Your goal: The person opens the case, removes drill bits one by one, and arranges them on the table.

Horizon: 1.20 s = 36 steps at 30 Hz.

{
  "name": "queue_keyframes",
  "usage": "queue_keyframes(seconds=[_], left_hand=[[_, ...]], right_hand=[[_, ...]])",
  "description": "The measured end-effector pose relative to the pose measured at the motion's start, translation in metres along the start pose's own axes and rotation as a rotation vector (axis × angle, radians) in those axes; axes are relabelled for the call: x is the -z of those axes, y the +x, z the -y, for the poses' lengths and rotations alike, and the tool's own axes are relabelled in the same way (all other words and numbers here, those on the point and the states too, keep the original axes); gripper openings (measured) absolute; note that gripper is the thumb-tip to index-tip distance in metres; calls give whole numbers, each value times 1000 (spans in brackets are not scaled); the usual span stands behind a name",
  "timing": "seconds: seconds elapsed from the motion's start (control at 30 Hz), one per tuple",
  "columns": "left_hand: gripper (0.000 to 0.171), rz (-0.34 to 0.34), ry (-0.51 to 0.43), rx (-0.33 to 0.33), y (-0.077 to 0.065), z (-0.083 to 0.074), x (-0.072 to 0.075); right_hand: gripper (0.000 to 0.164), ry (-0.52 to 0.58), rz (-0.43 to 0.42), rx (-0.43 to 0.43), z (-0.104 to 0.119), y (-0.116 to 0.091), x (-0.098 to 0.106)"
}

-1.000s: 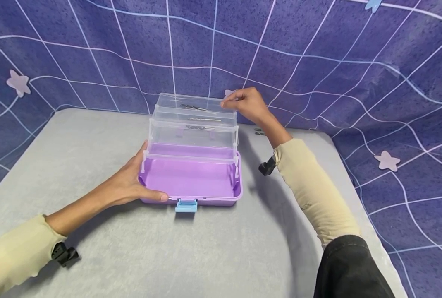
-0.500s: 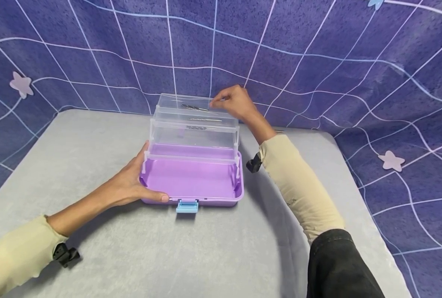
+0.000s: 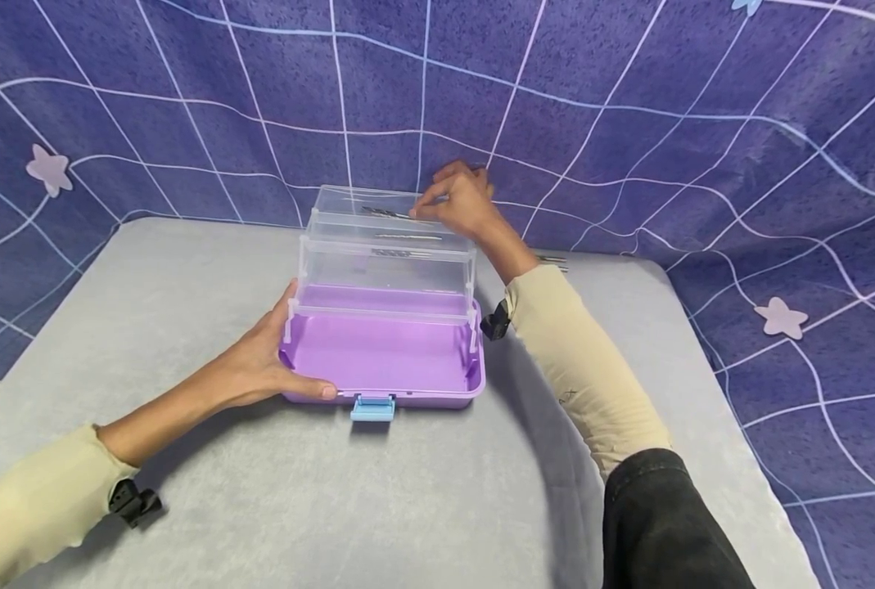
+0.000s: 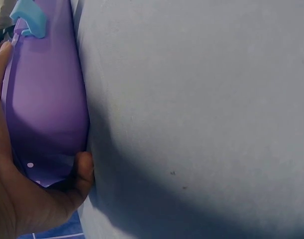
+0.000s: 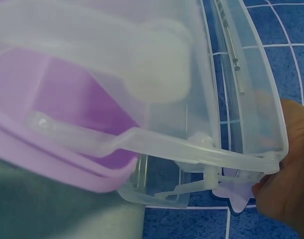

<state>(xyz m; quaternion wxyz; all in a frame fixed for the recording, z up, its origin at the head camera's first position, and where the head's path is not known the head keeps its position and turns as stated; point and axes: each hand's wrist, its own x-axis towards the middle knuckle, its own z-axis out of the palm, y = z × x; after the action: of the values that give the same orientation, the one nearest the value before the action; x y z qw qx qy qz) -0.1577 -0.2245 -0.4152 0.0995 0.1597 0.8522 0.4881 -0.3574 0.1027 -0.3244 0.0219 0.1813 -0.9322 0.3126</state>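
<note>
A purple tool box (image 3: pixel 378 352) with a blue latch (image 3: pixel 373 408) stands with its clear fold-out trays (image 3: pixel 385 270) raised. My left hand (image 3: pixel 260 360) grips its left side, thumb along the front rim; the left wrist view shows a fingertip (image 4: pixel 84 167) at the lower corner. Over the top tray is my right hand (image 3: pixel 459 200), thumb and forefinger close together beside the end of a drill bit (image 3: pixel 384 213). Whether they pinch it is unclear. Lower trays hold more drill bits (image 3: pixel 408 237). In the right wrist view, clear plastic partly covers the right hand (image 5: pixel 286 169).
Several loose drill bits (image 3: pixel 552 262) lie on the grey table (image 3: pixel 260 499) near its back edge, right of the box. A blue patterned curtain (image 3: pixel 275 90) stands close behind the trays. Clear hinge arms (image 5: pixel 191 152) run along the box's side.
My right hand has moved left along the top tray, up to the end of the drill bit. My left hand keeps its grip on the box.
</note>
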Motion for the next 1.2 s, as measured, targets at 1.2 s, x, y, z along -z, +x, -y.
queue_keyframes(seconds=[1.2], left_hand=[[168,6,-40,18,0,-1,0]], right_hand=[[25,-14,13,48,-9,-13,11]])
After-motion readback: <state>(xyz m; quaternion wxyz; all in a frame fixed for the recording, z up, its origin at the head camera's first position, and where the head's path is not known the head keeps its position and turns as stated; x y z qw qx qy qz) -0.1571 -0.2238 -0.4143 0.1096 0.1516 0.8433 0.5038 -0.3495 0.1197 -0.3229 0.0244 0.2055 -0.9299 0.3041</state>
